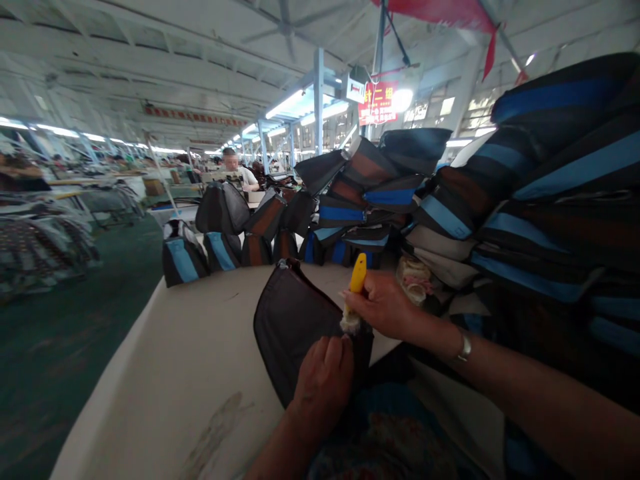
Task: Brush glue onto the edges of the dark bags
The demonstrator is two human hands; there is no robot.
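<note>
A dark bag (295,327) lies tilted on the pale tabletop in front of me. My left hand (327,370) grips its near right side, fingers curled over the edge. In my right hand (383,303) is a brush with a yellow handle (359,272), held upright. Its pale bristles (351,323) point down at the bag's right edge, just above my left fingers. Whether the bristles touch the fabric I cannot tell. Just beyond my right wrist stands an open jar-like container (415,280), its contents unclear.
Bags with blue or brown panels line the far table edge, such as a light-blue-striped one (183,259). A tall heap of similar bags (540,220) rises on the right. The pale table (165,373) curves off at the left above a green floor. A person (245,175) sits beyond.
</note>
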